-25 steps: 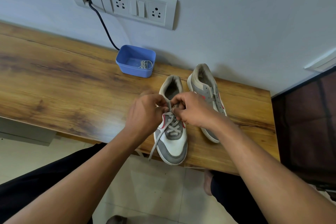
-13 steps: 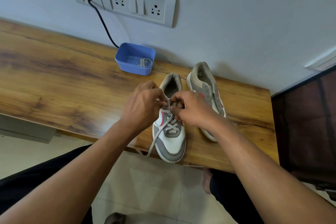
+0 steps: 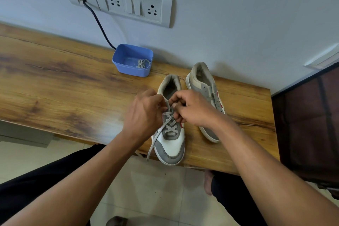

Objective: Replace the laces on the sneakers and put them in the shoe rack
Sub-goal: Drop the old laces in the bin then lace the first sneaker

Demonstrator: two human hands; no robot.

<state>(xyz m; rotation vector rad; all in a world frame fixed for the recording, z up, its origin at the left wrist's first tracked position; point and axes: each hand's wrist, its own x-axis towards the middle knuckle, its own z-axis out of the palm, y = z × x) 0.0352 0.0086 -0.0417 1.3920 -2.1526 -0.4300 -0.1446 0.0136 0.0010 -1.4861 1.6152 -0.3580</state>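
Two grey and white sneakers stand on the wooden bench. The near sneaker has a grey lace crossed through its lower eyelets, with one loose end trailing off the bench's front edge. My left hand and my right hand meet over its upper eyelets, each pinching the lace. The second sneaker lies to the right, tilted on its side, with no lace in its visible eyelets. A coiled grey lace sits in the blue tub.
A socket panel is on the wall, with a dark cable running down behind the tub. A dark cabinet stands right of the bench. Below are a tiled floor and my knees in dark trousers.
Both hands stay at the near sneaker's upper eyelets and have shifted only slightly along the lace. The sneakers and the tub have not moved.
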